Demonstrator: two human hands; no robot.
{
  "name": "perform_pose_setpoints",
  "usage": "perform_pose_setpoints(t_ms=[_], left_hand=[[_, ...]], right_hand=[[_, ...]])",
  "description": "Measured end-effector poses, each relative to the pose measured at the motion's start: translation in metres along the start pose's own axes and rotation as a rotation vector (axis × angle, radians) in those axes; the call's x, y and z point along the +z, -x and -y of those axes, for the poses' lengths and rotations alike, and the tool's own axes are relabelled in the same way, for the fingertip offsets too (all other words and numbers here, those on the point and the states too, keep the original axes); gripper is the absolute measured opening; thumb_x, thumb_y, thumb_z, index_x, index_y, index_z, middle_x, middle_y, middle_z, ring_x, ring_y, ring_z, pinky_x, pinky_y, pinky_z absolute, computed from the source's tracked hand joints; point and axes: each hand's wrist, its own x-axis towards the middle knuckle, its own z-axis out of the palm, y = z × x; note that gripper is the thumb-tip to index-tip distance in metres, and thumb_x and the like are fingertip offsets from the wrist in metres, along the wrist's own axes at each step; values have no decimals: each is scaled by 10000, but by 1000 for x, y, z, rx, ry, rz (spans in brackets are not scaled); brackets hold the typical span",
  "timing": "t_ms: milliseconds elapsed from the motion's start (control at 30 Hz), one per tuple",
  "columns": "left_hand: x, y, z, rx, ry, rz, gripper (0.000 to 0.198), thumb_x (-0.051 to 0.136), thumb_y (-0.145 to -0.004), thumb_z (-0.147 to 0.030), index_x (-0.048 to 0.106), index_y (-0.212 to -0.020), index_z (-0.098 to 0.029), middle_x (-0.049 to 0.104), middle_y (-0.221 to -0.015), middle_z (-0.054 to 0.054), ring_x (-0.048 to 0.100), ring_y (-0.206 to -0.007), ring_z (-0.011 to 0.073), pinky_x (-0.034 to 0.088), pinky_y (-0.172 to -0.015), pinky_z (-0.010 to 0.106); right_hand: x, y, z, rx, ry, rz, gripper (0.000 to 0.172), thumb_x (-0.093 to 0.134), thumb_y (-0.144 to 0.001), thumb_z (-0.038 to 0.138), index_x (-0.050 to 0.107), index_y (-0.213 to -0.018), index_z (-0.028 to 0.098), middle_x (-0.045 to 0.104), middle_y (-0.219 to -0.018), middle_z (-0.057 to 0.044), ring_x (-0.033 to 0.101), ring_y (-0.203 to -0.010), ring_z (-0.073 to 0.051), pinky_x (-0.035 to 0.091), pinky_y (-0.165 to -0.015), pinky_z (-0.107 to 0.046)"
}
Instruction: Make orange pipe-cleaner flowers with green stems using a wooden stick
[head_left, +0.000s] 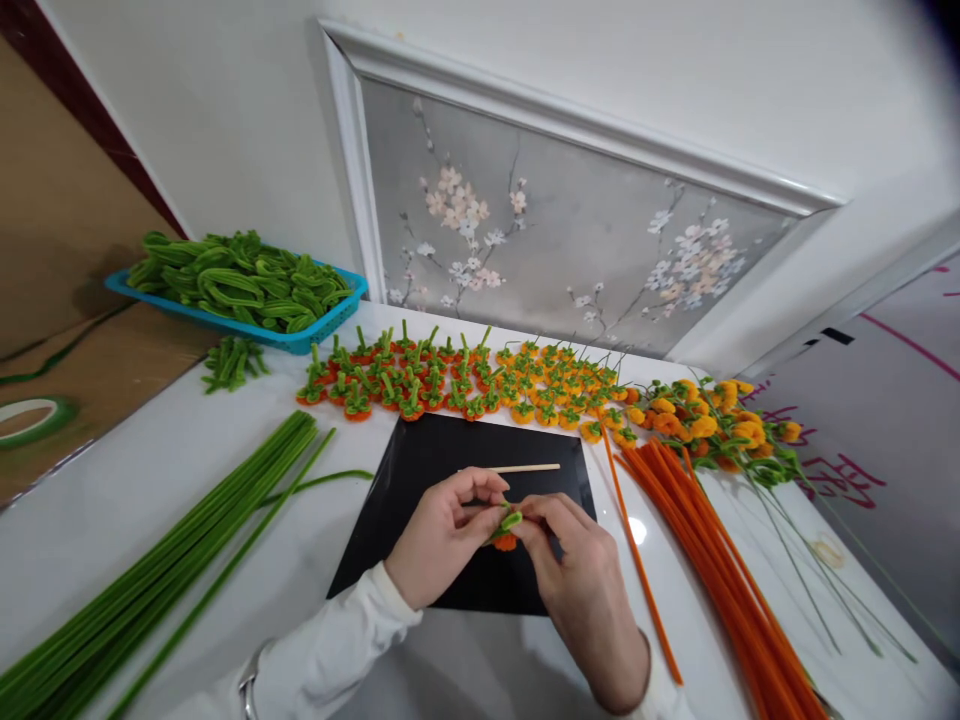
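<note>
Over the black mat (375, 560), my left hand (450, 530) and my right hand (577, 570) meet fingertip to fingertip. Both pinch a small pipe-cleaner flower (505, 542), orange beneath with green fuzzy stem pieces on top. Its lower part is partly hidden by the fingers. Just beyond my hands a thin wooden stick (529, 468) lies on the mat. Behind the mat stand rows of similar orange flower heads with green stubs (411, 405) and yellow flower heads (547, 412).
Green pipe cleaners (187, 540) lie at left, orange ones (720, 570) at right. A blue basket (300, 340) of green loops stands at the back left. Finished-looking stemmed flowers (705, 425) lie at right. Green tape (45, 422) sits on cardboard at far left. A wall panel (525, 230) rises behind.
</note>
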Motion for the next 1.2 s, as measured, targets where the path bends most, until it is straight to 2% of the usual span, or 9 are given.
perform_pose_setpoints(t_ms=[133, 300, 467, 633, 733, 867, 967, 1100, 1200], left_hand=[[-1, 1, 3, 43, -26, 15, 146, 593, -751, -177, 572, -890, -141, 549, -805, 2, 594, -693, 114, 530, -638, 241], [-3, 2, 8, 82, -132, 66, 157, 542, -775, -144, 584, -925, -159, 579, -828, 12, 616, -731, 130, 531, -674, 255], [-7, 0, 2, -47, -42, 112, 141, 616, -722, -149, 598, -861, -133, 600, -780, 22, 591, -686, 121, 502, -583, 214], [-8, -1, -3, -150, 60, 87, 187, 669, -687, -164, 591, -852, -127, 605, -740, 10, 556, -569, 79, 449, -482, 164], [-7, 0, -3, -12, -31, 43, 134, 627, -717, -142, 593, -847, -141, 611, -761, 7, 621, -678, 118, 522, -609, 216], [-7, 6, -2, 266, -267, -23, 140, 540, -819, -168, 603, -944, -179, 654, -876, 46, 658, -852, 177, 551, -724, 265], [-8, 10, -1, 450, -485, -40, 210, 511, -847, -144, 625, -1011, -209, 678, -939, 57, 652, -864, 165, 540, -765, 258], [-7, 11, 0, 570, -555, -27, 262, 509, -845, -107, 625, -1049, -224, 684, -972, 50, 645, -890, 155, 526, -810, 261], [-3, 10, 2, 445, -465, -82, 172, 523, -842, -141, 636, -956, -201, 687, -961, 55, 656, -878, 168, 542, -779, 265]], right_hand=[[-7, -1, -1, 68, -15, 139, 172, 510, -849, 111, 640, -859, 223, 651, -842, -18, 614, -764, -153, 469, -691, -240], [-3, 2, -6, -48, 131, 149, 204, 436, -871, 105, 615, -881, 201, 624, -844, -42, 585, -760, -166, 457, -682, -267], [-7, 2, -6, -391, 381, 118, 283, 347, -907, 80, 612, -896, 181, 639, -909, -74, 560, -825, -190, 418, -708, -318], [-22, -8, -7, -728, 419, 202, 252, 407, -925, 130, 626, -1017, 213, 680, -964, -64, 582, -899, -200, 406, -708, -329], [-22, -10, -14, -580, 265, 213, 247, 418, -923, 151, 635, -1004, 234, 675, -985, -63, 592, -889, -195, 440, -733, -337], [-14, -8, -21, 20, -181, 145, 185, 467, -908, 301, 612, -879, 191, 642, -752, -49, 602, -628, -146, 489, -578, -266], [-10, -6, -18, 314, -450, 295, 316, 451, -897, 438, 563, -783, 166, 546, -574, 10, 524, -456, -104, 443, -442, -215], [-8, -4, -8, 326, -433, 331, 292, 467, -890, 426, 565, -801, 166, 525, -572, 22, 512, -470, -98, 425, -447, -198], [-6, -1, -3, 100, -171, 217, 186, 430, -908, 259, 594, -872, 180, 584, -681, -18, 549, -586, -124, 447, -547, -223]])
